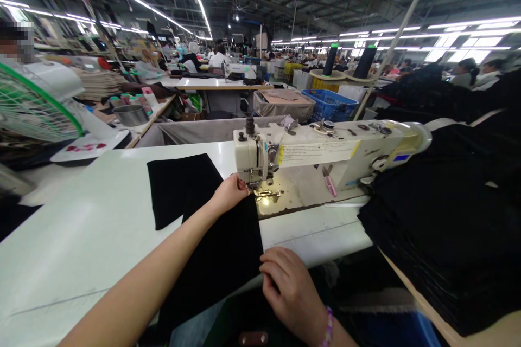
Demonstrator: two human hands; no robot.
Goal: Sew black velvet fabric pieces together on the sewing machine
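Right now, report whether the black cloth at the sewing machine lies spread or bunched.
Spread: the black cloth lies smooth over the white tabletop, right hand at its edge. Whether it is doubled, I cannot tell.

Black, angular cloth panel (232, 249) is looking matt and smooth. White, broad tabletop (89, 222) is gleaming glossily, looking smooth and hard. Cream, long-armed sewing machine (350, 162) of painted metal is shining softly, showing dark scuffs. White, oblong paper-like label (317, 154) is running along arm. Grey, flat metal bedplate (299, 192) is catching lamp glare. Pink-handled snips (330, 186) are showing metal blades. Black, thick cloth stack (431, 217) is looking matt. Grey, round metal pot (131, 115) is glinting dully. Blue, latticed crate (331, 105) is looking plastic.
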